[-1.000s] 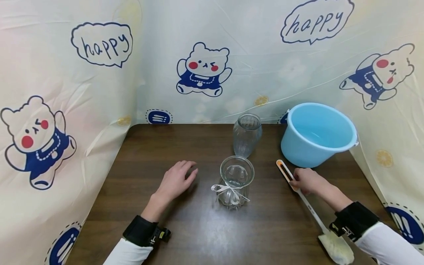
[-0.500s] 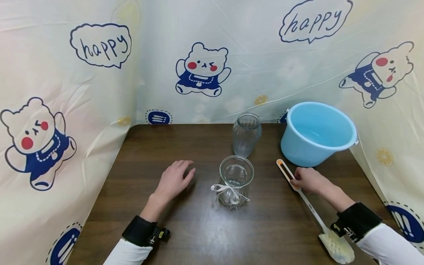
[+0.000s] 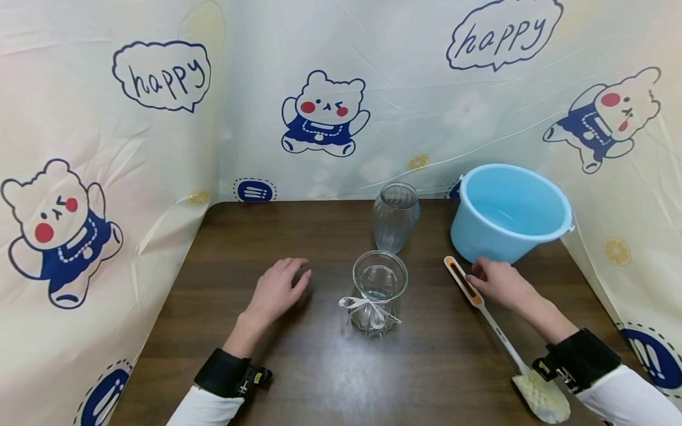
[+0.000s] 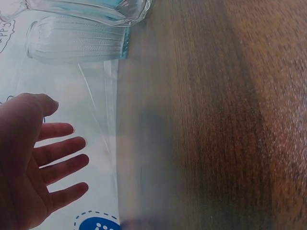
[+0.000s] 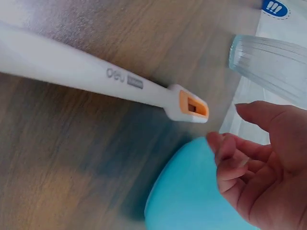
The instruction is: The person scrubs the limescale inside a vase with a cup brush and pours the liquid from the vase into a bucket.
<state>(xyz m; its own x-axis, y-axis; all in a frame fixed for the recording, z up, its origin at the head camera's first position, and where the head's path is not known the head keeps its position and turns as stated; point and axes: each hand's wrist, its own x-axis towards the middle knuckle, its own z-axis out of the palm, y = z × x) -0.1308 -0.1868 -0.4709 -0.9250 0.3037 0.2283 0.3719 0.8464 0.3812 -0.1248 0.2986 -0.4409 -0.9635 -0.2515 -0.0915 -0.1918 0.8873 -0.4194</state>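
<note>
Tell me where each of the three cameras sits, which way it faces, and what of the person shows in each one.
Head: looks forward and down at the table; left hand, right hand and both sleeves show.
Left wrist: looks past the open left hand at the ribbed glass vase.
Right wrist: looks past the right hand at the brush handle and blue bucket.
Shared: both wrist views catch the ribbed vase.
</note>
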